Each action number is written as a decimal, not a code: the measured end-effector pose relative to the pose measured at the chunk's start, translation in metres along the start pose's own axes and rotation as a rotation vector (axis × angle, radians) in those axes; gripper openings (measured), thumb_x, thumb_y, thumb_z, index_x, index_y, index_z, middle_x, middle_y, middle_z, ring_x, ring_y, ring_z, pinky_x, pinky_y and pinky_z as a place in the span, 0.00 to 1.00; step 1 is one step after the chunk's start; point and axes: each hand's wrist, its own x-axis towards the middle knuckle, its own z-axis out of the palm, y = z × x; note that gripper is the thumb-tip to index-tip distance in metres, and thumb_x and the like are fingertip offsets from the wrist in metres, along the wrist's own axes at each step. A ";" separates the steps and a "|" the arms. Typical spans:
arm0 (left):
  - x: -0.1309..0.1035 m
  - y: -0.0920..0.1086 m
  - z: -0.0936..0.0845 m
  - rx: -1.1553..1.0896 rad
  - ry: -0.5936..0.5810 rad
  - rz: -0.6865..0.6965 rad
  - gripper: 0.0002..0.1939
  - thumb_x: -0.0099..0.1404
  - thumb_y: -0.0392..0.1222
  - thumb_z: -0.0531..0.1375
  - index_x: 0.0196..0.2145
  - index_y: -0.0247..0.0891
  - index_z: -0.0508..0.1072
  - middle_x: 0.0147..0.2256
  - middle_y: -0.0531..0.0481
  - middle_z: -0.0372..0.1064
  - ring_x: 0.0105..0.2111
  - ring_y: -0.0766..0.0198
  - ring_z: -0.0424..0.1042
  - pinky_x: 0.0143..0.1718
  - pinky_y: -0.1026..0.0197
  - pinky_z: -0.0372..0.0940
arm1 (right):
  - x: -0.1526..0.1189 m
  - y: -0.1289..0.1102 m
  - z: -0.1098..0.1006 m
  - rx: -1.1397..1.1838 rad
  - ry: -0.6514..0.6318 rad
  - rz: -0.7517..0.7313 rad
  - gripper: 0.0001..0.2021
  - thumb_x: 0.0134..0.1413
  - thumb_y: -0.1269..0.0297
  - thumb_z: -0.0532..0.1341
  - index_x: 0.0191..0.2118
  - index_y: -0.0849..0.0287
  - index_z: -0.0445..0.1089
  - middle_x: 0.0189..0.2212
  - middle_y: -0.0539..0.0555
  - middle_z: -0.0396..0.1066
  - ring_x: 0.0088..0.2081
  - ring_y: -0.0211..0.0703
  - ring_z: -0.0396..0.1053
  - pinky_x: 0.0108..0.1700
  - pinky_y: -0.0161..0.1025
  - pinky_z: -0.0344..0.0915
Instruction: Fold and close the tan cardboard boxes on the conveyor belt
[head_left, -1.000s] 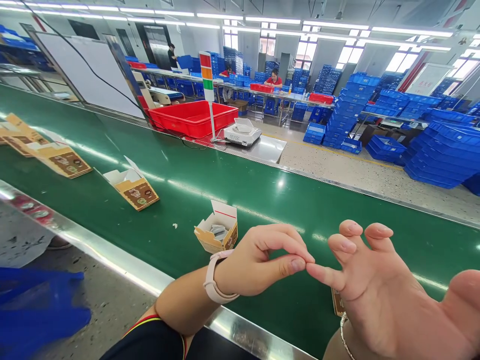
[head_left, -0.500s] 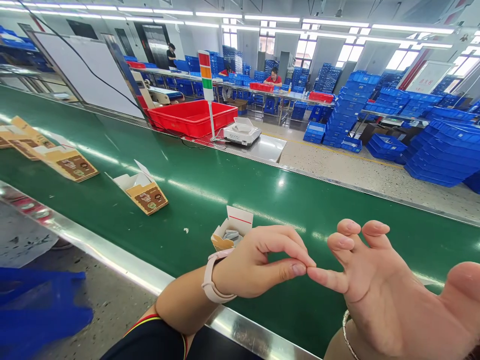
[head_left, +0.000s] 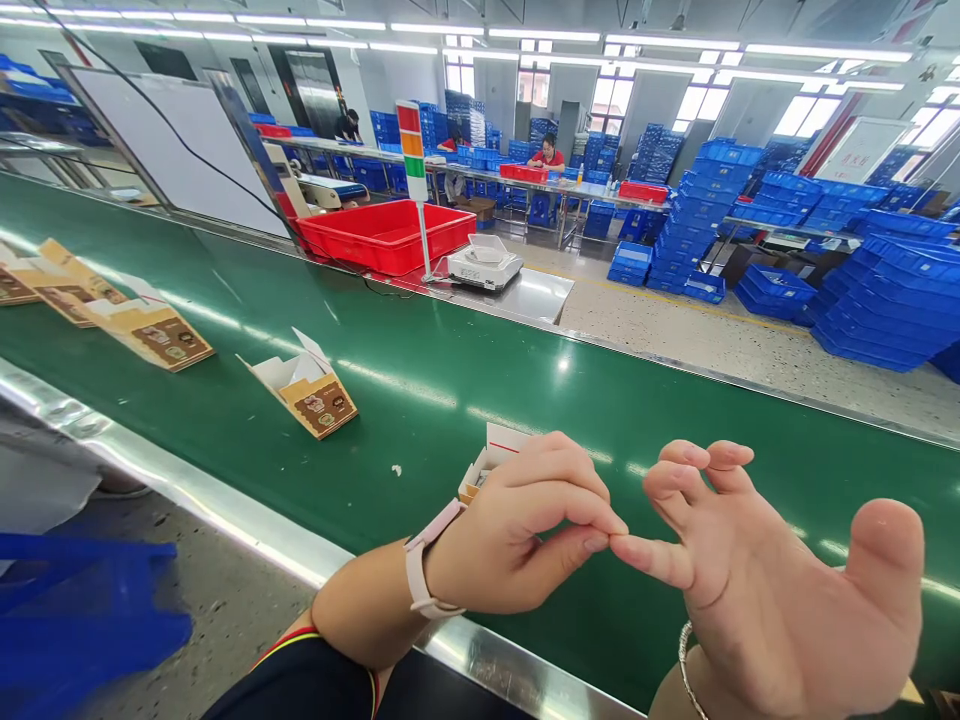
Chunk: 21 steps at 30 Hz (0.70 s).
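My left hand (head_left: 536, 525), with a pale watch strap (head_left: 427, 565) on its wrist, is closed in a pinch. Its thumb and forefinger hold the tip of the little finger of my right hand (head_left: 787, 590). That right hand is turned palm up, thumb and fingers spread, holding nothing; a thin bracelet (head_left: 685, 665) circles its wrist. Partly hidden behind my left hand is an open small carton (head_left: 472, 477) on the green conveyor belt (head_left: 420, 350). Further left stands another open brown-and-yellow carton (head_left: 324, 405), flaps up.
More open cartons (head_left: 169, 338) stand at the belt's left. Across the belt are a red bin (head_left: 390, 240), a signal light (head_left: 412, 150) and a white scale (head_left: 484, 265). Stacked blue crates (head_left: 705, 210) and seated people are beyond. A metal edge (head_left: 187, 500) runs along my side.
The cartons have shifted right along the belt, and the nearest one is now more covered by my left hand. Both hands keep the same pinch, with my right hand slightly further left.
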 end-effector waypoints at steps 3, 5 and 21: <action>-0.001 0.001 0.002 0.058 -0.001 0.016 0.05 0.70 0.36 0.53 0.36 0.37 0.69 0.30 0.48 0.70 0.32 0.64 0.67 0.37 0.57 0.66 | 0.001 0.003 0.002 -0.045 0.043 -0.025 0.25 0.52 0.35 0.54 0.37 0.52 0.70 0.38 0.60 0.65 0.39 0.57 0.65 0.40 0.69 0.69; -0.003 0.000 0.008 0.122 -0.031 0.034 0.04 0.68 0.34 0.54 0.35 0.37 0.68 0.30 0.49 0.71 0.33 0.64 0.67 0.38 0.57 0.66 | 0.001 0.005 0.004 -0.062 0.047 -0.036 0.25 0.52 0.35 0.53 0.37 0.52 0.70 0.37 0.59 0.65 0.37 0.56 0.65 0.40 0.69 0.69; -0.064 -0.024 -0.042 0.359 0.078 -0.232 0.07 0.65 0.29 0.52 0.36 0.40 0.64 0.34 0.48 0.69 0.37 0.62 0.70 0.37 0.59 0.68 | 0.001 0.058 -0.076 -1.212 -0.169 -0.796 0.11 0.62 0.63 0.58 0.49 0.54 0.66 0.43 0.57 0.66 0.45 0.50 0.65 0.46 0.50 0.67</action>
